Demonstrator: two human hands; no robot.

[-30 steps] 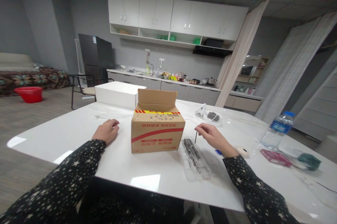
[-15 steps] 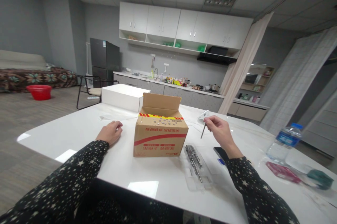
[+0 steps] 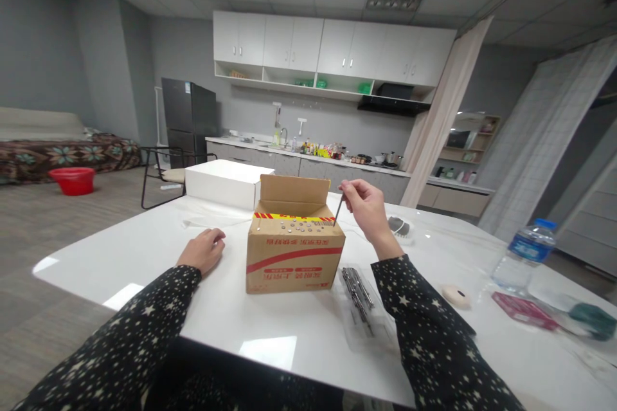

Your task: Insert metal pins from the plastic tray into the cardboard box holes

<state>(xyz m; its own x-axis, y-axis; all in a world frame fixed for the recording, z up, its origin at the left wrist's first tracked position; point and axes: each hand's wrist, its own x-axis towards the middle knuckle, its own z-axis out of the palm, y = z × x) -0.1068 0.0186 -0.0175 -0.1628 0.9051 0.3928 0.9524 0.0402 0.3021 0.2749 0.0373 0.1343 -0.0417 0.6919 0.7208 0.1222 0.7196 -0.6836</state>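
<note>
My right hand (image 3: 367, 206) pinches the upper end of a thin metal rod (image 3: 339, 210) between thumb and fingers. Tilted, the rod points down to the right end of a cardboard box's top; whether its tip touches cannot be told. The cardboard box (image 3: 294, 268) has its back flap raised, and several small round silver heads (image 3: 301, 228) dot its top. To the box's left my left hand (image 3: 201, 251) rests on the table, fingers loosely bent and holding nothing. Several similar metal rods (image 3: 355, 292) lie in a clear plastic case (image 3: 380, 334) by my right forearm.
A white box (image 3: 222, 182) stands behind on the white table (image 3: 120, 250). To the right are a water bottle (image 3: 523, 256), a pink packet (image 3: 523, 310), a dark green item (image 3: 592, 321) and a pale round object (image 3: 456, 296). A grey object (image 3: 398, 226) lies behind my right hand.
My right hand has moved left and away from me with the rod, from beside the box to above its right end. My left hand stays put.
</note>
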